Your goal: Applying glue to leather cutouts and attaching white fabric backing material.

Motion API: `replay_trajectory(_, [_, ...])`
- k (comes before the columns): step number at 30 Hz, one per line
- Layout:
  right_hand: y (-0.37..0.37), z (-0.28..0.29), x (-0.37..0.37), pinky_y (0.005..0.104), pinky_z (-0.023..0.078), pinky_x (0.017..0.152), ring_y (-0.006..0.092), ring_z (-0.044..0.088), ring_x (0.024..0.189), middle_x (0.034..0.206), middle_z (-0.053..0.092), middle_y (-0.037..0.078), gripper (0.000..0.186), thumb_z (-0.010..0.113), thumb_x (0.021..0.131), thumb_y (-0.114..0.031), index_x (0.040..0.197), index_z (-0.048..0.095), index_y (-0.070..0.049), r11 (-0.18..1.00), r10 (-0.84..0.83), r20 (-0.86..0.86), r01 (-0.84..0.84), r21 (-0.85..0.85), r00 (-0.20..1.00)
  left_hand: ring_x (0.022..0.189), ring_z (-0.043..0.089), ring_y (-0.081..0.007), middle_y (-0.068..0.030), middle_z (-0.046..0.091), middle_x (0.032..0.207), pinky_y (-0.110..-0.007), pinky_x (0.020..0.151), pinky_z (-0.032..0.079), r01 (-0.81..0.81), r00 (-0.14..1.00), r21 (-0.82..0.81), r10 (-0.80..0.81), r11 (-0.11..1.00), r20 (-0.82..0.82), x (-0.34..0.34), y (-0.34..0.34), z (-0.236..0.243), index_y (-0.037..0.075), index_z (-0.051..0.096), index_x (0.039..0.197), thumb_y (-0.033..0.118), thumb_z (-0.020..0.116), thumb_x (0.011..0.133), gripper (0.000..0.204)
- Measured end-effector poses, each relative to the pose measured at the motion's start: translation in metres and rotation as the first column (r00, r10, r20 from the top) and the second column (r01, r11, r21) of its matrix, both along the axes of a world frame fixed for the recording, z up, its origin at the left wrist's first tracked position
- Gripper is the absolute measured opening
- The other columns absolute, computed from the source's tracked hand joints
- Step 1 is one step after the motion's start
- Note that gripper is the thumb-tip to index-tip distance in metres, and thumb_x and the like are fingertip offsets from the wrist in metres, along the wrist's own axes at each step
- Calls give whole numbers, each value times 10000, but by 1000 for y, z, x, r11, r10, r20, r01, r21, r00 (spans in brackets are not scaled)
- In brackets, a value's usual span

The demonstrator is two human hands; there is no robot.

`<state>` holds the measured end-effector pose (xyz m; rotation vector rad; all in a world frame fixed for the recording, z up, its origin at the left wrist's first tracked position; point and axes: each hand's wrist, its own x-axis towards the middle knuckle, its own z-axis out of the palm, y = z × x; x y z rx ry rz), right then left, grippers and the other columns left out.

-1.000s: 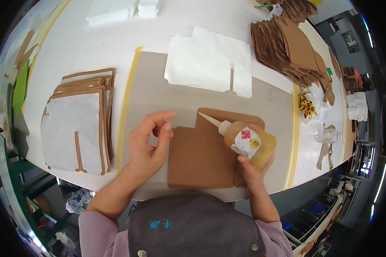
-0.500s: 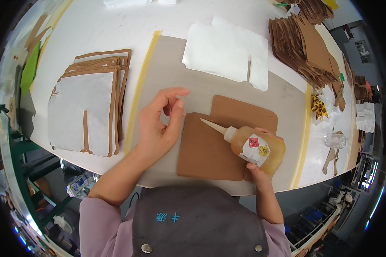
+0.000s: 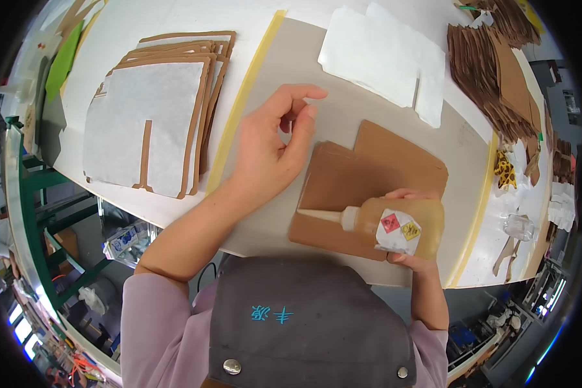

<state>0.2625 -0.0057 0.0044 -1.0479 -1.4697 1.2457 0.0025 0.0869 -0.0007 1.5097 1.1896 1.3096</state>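
My right hand [image 3: 410, 229] grips a translucent plastic bottle [image 3: 430, 223] of amber liquid, lying sideways with its long pale nozzle [image 3: 320, 215] pointing left. The nozzle's tip is over the left edge of a brown cut sheet [image 3: 349, 165] on the grey work mat [image 3: 472, 168]; I cannot tell whether it touches. Above and left of that sheet, my left hand [image 3: 278, 139] hovers with loosely curled fingers apart, holding nothing. White cut sheets [image 3: 375, 58] lie farther back on the mat.
Left of the mat is a stack of brown pieces faced with white [image 3: 149, 97]. At right are piles of brown sheets [image 3: 485, 84], a spotted cloth [image 3: 504, 171] and a clear container [image 3: 518, 227]. A person [image 3: 1, 236] shows partly at the far left.
The view has shifted, so the table appears further right and up. The bottle has turned until its nozzle is nearly level, its tip now lower on the brown sheet's left side.
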Motion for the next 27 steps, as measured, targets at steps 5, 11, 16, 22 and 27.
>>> replay_trajectory(5, [-31, -3, 7, 421, 481, 924, 307, 550, 1142, 1245, 529, 199, 871, 900, 598, -383, 1265, 453, -45, 979, -8, -195, -32, -202, 981, 694, 477, -53, 24, 502, 731, -203, 656, 384, 54, 998, -46, -56, 997, -26, 5, 2, 0, 17, 597, 1115, 57, 526, 950, 184])
replay_trajectory(11, [-12, 29, 83, 472, 357, 1079, 246, 395, 1329, 1412, 454, 68, 721, 699, 839, -420, 1405, 388, -100, 896, -436, -787, 287, -338, 435, 644, 483, -54, 13, 517, 671, -208, 566, 362, -13, 997, -15, 12, 1000, -74, 7, 3, -13, 48, 622, 1079, 40, 531, 930, 175])
replay_trajectory(16, [-7, 21, 164, 407, 398, 1052, 221, 492, 1237, 1325, 525, 69, 652, 679, 878, -367, 1372, 404, -43, 718, -674, -381, 682, -139, 633, 689, 480, -53, 32, 496, 710, -206, 625, 366, -3, 995, -112, -8, 994, -103, 9, 2, -16, 29, 602, 1099, 61, 509, 956, 174])
replay_trajectory(22, [10, 18, 159, 345, 416, 978, 173, 559, 1095, 1213, 569, 88, 608, 708, 858, -266, 1320, 436, 21, 755, -646, -132, 655, 36, 752, 693, 441, -31, 47, 489, 726, -182, 618, 348, -29, 997, -147, 17, 989, -79, 14, 8, -20, 32, 594, 1115, 105, 502, 977, 182])
replay_trajectory(27, [28, 16, 157, 337, 429, 945, 165, 565, 1059, 1136, 604, 84, 617, 756, 806, -314, 1263, 500, 12, 765, -641, -50, 643, 39, 766, 677, 433, -26, 45, 494, 722, -173, 610, 339, -33, 996, -177, 19, 984, -84, 18, 9, -18, 34, 599, 1112, 112, 504, 979, 181])
